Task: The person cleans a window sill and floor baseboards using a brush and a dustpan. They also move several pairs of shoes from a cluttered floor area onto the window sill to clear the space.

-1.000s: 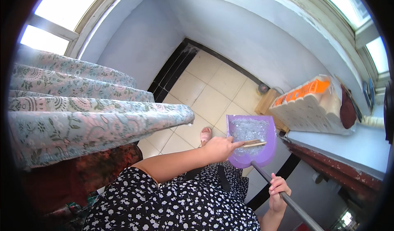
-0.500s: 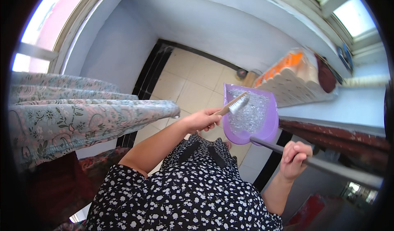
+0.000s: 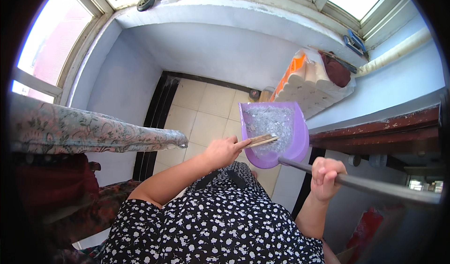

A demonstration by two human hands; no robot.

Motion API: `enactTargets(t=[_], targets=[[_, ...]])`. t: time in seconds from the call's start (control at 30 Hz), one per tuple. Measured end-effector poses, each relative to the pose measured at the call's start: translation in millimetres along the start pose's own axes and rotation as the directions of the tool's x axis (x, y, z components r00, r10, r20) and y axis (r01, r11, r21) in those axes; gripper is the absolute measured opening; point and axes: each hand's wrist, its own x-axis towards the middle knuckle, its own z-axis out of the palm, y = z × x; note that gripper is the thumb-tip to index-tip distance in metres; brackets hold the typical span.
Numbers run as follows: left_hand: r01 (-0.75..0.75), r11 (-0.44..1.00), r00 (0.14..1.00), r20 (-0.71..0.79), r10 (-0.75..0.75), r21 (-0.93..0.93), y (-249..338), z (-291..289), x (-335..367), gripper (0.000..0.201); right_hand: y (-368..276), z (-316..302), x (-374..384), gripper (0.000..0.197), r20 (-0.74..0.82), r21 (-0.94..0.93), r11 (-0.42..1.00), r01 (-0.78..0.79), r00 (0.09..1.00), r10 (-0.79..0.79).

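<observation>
My left hand [image 3: 226,150] is closed around the end of a wooden brush [image 3: 260,140]. The head of the brush lies over the dustpan's left side, its back and edge toward me and the bristles mostly hidden. My right hand [image 3: 325,177] grips the long dark grey handle [image 3: 370,185] of a purple dustpan [image 3: 302,132], which is held up above the floor. Grey-white speckled matter [image 3: 269,118] covers the inside of the pan; whether it is loose or stuck on I cannot tell. Whether the brush touches the pan is unclear.
A plastic-wrapped pack of paper rolls [image 3: 309,83] stands beyond the pan at the right. Floral cloth [image 3: 93,128] hangs at the left. A windowsill [image 3: 225,13] runs along the far wall, with a blue-handled tool [image 3: 355,42] on its right. Pale tiles [image 3: 206,109] cover the floor.
The brush has moved down toward me and turned, so its white bristles no longer face up into view. The view has shifted, and the dustpan appears slightly further left and lower.
</observation>
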Motion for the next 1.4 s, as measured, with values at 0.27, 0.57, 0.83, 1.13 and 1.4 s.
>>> enactTargets(t=[0.27, 0.57, 0.83, 1.13, 1.4], targets=[[0.106, 0.983, 0.973, -0.188, -0.133, -0.15, 18.6, -36.1, -10.5, 0.048, -55.1, -22.3, -20.0, 0.04, 0.015, 0.165, 0.962, 0.217, 0.975, -0.223], [0.183, 0.945, 0.939, -0.237, -0.25, -0.272, 24.5, -57.3, -13.0, 0.049, -47.3, -25.6, 4.2, 0.036, -0.052, 0.192, 0.946, 0.262, 0.965, -0.257], [0.11, 0.927, 0.937, -0.274, -0.217, -0.358, 46.8, -90.6, -4.1, 0.047, -39.6, -28.9, 6.2, 0.035, -0.03, 0.267, 0.931, 0.247, 0.968, -0.248], [0.158, 0.717, 0.984, 0.045, -0.174, -0.679, 44.3, -103.6, 20.6, 0.043, -42.5, -46.6, 7.5, 0.036, 0.017, 0.251, 0.95, 0.187, 0.98, -0.198], [0.061, 0.924, 0.942, 0.327, 0.072, -0.378, 34.4, -84.0, 99.2, 0.042, -45.9, -58.8, -44.5, 0.032, -0.231, 0.058, 0.993, 0.106, 0.969, -0.09]])
